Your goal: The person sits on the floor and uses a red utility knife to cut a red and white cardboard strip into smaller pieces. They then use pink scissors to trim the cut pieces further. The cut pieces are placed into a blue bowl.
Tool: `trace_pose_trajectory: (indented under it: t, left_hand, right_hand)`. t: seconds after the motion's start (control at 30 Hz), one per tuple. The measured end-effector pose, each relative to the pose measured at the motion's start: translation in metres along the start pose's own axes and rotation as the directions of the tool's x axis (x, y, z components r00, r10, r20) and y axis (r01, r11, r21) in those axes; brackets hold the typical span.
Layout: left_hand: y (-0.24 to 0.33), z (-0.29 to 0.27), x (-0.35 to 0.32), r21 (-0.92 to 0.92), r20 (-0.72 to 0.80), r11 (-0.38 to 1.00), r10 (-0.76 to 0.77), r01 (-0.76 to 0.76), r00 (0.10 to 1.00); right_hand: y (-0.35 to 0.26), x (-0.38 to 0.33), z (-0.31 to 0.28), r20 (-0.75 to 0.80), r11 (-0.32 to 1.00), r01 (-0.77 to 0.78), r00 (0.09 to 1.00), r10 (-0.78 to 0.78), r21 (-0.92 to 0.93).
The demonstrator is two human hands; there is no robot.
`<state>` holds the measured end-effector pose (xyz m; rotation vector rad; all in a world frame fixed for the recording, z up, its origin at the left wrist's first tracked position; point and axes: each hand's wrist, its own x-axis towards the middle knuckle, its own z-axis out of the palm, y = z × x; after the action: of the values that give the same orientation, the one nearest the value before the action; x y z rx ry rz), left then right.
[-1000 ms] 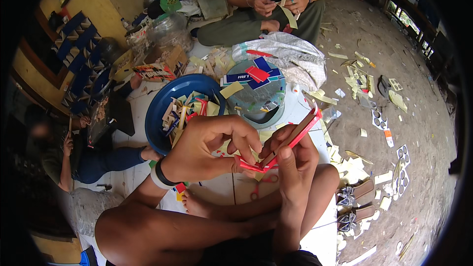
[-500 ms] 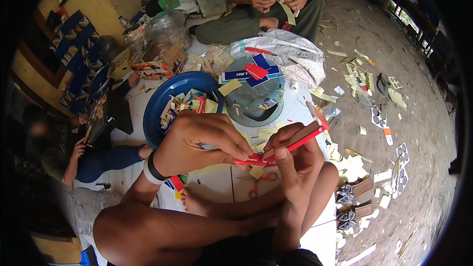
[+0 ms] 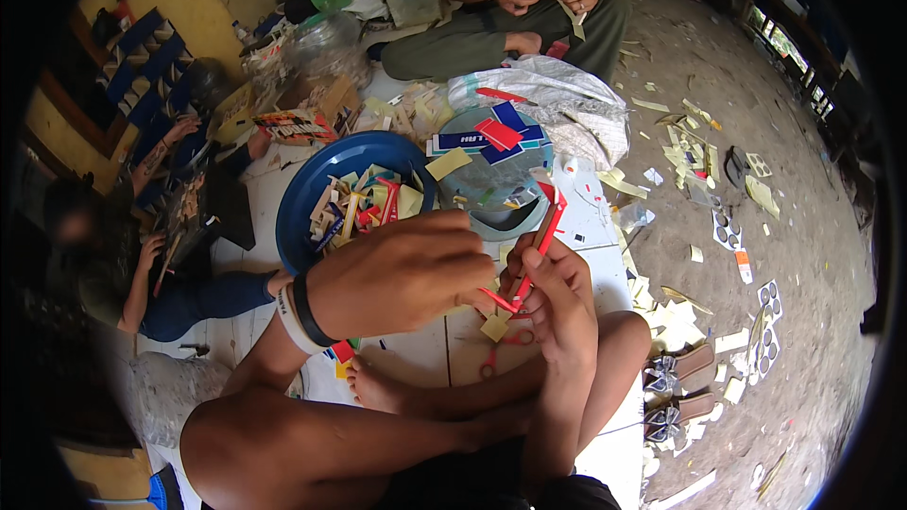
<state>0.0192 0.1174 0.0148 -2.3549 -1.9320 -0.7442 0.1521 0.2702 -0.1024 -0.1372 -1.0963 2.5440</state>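
My right hand [image 3: 559, 307] grips a narrow strip wrapped in red [image 3: 546, 231], thumb pressed along it. The strip stands tilted upward, its top end bent over; at its lower end a red flap sticks out toward my left hand. My left hand [image 3: 402, 274], with a black and a white wristband, is closed beside that flap. Its fingertips seem to pinch the flap's end, though the back of the hand partly hides them. A small pale yellow paper piece [image 3: 494, 327] shows just below the flap. Red-handled scissors [image 3: 489, 359] lie on the white tiles beneath my hands.
Beyond my hands stand a blue basin [image 3: 295, 208] of strips and scraps and a grey-green tub [image 3: 472, 179] topped with coloured papers. A white sack [image 3: 590, 113] lies behind. Sandals [image 3: 682, 416] sit at right. Co-workers sit at the far side and left, one holding pale strips [image 3: 572, 17].
The red strip has swung from a slant to a steeper upright pose in my right hand. My left hand has turned, its back now covering its fingers. The left co-worker's arm has reached up.
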Motion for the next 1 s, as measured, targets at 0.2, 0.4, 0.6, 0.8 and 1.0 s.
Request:
trace_pose_trajectory:
  t: [0.2, 0.4, 0.6, 0.8, 1.0]
  left_hand:
    - [0.009, 0.017, 0.011, -0.262, 0.035, 0.965, 0.039, -0.028, 0.999]
    - [0.006, 0.013, 0.004, -0.412, -0.126, 0.904, -0.181, 0.114, 0.975]
    - [-0.006, 0.003, -0.004, -0.261, -0.249, 0.936, -0.301, 0.235, 0.921]
    - [0.004, 0.010, -0.003, -0.687, -0.058, 0.721, -0.180, 0.092, 0.982]
    - [0.004, 0.010, -0.004, -0.606, -0.072, 0.789, -0.176, 0.097, 0.982]
  right_hand:
    - [0.001, 0.003, -0.008, 0.109, 0.972, -0.166, 0.983, 0.149, 0.165]
    - [0.013, 0.001, 0.002, 0.142, 0.876, -0.149, 0.986, 0.093, 0.459]
    - [0.014, -0.003, 0.016, 0.051, 0.928, 0.191, 0.975, -0.218, 0.319]
    - [0.021, -0.001, 0.013, 0.204, 0.863, -0.021, 0.974, -0.096, 0.506]
    - [0.033, 0.005, 0.009, 0.292, 0.732, -0.202, 0.956, 0.004, 0.651]
